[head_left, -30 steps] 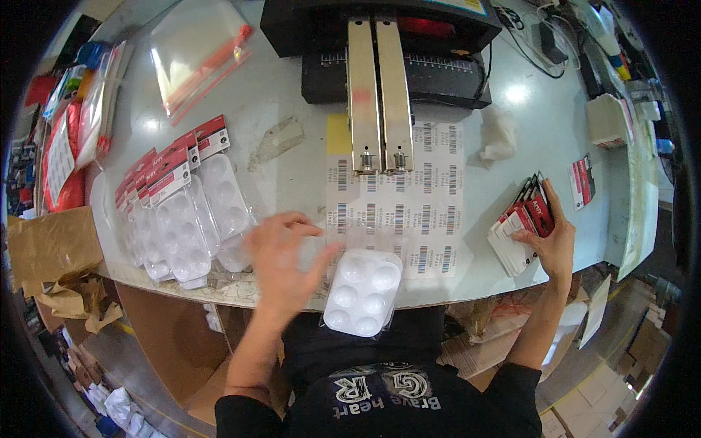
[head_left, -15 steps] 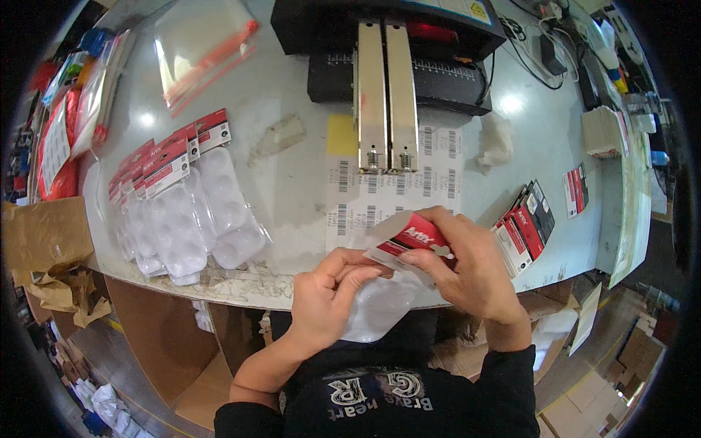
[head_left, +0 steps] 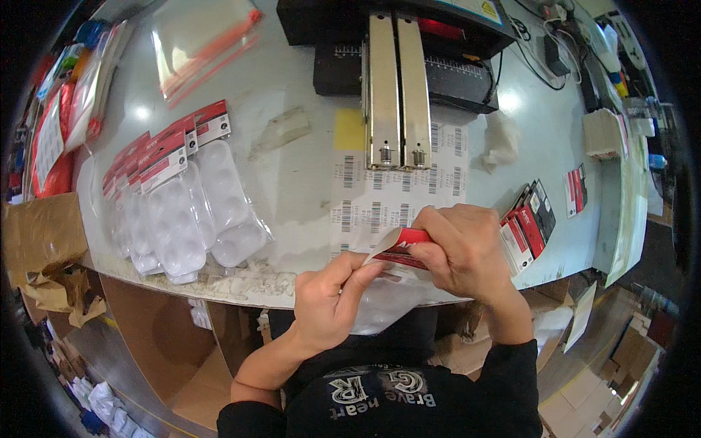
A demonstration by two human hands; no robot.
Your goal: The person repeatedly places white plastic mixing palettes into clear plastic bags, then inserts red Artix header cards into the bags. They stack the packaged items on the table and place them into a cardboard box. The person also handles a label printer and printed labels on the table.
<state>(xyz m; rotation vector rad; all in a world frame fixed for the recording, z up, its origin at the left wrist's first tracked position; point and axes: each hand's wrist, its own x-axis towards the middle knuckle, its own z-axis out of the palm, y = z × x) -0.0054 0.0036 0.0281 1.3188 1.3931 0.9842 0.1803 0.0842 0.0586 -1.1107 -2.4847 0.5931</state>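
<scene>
At the table's front edge, both my hands are closed around the top of a clear bag holding a white plastic paint palette (head_left: 383, 310). My right hand (head_left: 467, 252) grips a red and white header card (head_left: 409, 239), which is bent over at the bag's mouth. My left hand (head_left: 325, 299) pinches the bag's top edge at the card's left end, thumb against forefinger. Below the fingers hangs the palette, partly hidden by them. To the left lies an overlapping pile of bagged white palettes (head_left: 179, 226) with red header cards (head_left: 164, 157).
A black machine (head_left: 405, 73) with two long metal arms (head_left: 398, 95) stands at the back, above a barcode label sheet (head_left: 380, 197). More header cards (head_left: 527, 226) lie at right, near crumpled plastic (head_left: 502, 139). Clear bags (head_left: 197, 44) lie back left; cardboard boxes (head_left: 161, 343) stand below.
The header card has bent over further, and my right hand has turned so its front is less visible. The bagged palette has risen slightly. The view has shifted a little.
</scene>
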